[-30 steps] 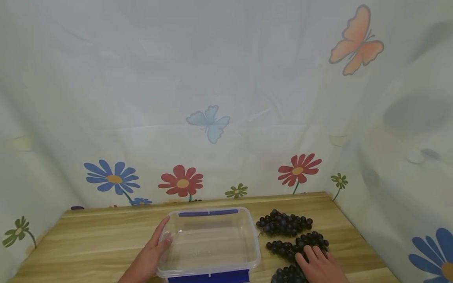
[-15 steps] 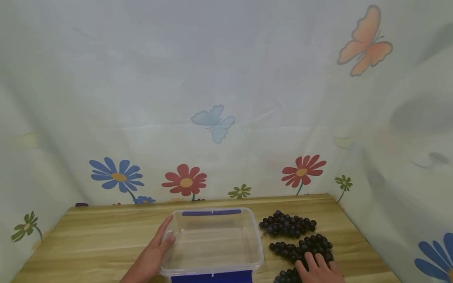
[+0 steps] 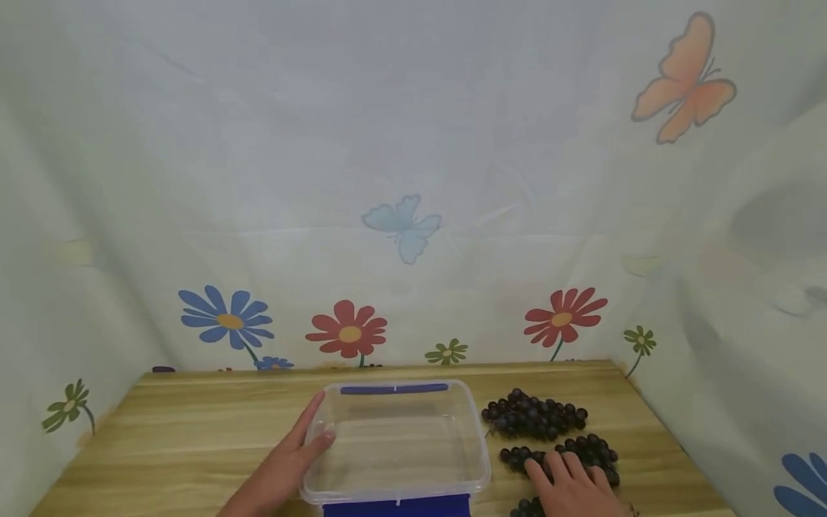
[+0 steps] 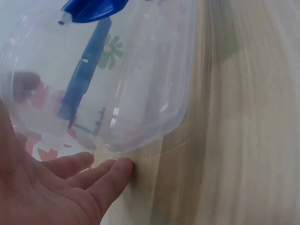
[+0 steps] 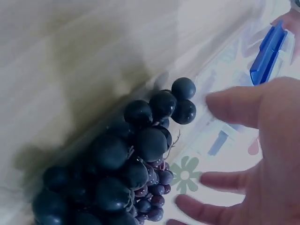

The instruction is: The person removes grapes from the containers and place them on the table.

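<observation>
A clear plastic food container (image 3: pixel 397 449) with blue clips stands on the table with its top uncovered. My left hand (image 3: pixel 281 463) holds its left wall, the thumb over the rim and the fingers along the outside. In the left wrist view, the fingers (image 4: pixel 110 180) lie by the container's lower corner. Three bunches of dark grapes lie right of the container: a far bunch (image 3: pixel 535 415), a middle bunch (image 3: pixel 597 454) and a near bunch (image 3: pixel 525 510), partly hidden. My right hand (image 3: pixel 571 488) is over the middle bunch, fingers spread beside the grapes (image 5: pixel 112 154) in the right wrist view.
A wood-grain table (image 3: pixel 194 431) carries everything. White cloth (image 3: pixel 291 143) printed with flowers and butterflies encloses the back and sides. A small dark purple object (image 3: pixel 164 369) shows at the table's far left corner.
The head view has shifted slightly, so the scene sits further right. My right hand has moved left over the middle bunch. My left hand stays on the container.
</observation>
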Demonstrator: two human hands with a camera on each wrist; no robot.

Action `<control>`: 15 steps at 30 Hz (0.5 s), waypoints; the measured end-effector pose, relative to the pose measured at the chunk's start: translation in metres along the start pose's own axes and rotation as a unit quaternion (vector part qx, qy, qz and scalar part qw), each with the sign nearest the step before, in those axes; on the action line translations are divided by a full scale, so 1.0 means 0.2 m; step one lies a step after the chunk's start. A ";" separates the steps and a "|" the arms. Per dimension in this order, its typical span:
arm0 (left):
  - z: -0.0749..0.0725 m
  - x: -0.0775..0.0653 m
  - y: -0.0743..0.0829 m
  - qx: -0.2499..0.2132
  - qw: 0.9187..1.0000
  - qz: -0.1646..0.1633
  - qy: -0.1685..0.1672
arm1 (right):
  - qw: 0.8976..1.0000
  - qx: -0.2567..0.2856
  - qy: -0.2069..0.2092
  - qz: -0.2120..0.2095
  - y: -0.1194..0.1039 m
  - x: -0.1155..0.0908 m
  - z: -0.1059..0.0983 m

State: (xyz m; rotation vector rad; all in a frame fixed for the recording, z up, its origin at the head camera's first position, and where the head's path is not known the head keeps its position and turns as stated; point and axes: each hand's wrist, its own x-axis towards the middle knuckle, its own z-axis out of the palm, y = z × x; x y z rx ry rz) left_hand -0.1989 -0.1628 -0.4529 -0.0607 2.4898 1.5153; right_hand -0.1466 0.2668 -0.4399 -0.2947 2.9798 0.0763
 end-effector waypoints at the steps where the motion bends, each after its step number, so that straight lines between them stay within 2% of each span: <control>1: 0.00 0.00 0.01 0.008 1.000 -0.003 -0.002 | 1.000 -0.001 0.013 -0.005 -0.01 0.00 -0.02; 4: -0.01 0.00 0.04 0.045 0.999 -0.006 0.000 | 0.998 0.003 0.067 -0.018 -0.04 0.01 -0.05; 6: -0.01 -0.01 0.06 0.067 0.998 -0.006 0.002 | 0.996 0.022 0.083 -0.023 -0.06 0.01 -0.08; 11: 0.00 -0.01 0.14 0.151 0.988 0.016 0.010 | 0.992 0.092 0.082 -0.032 -0.08 0.04 -0.14; 15: -0.01 -0.02 0.19 0.225 0.973 0.037 0.023 | 0.986 0.137 0.076 -0.050 -0.11 0.08 -0.20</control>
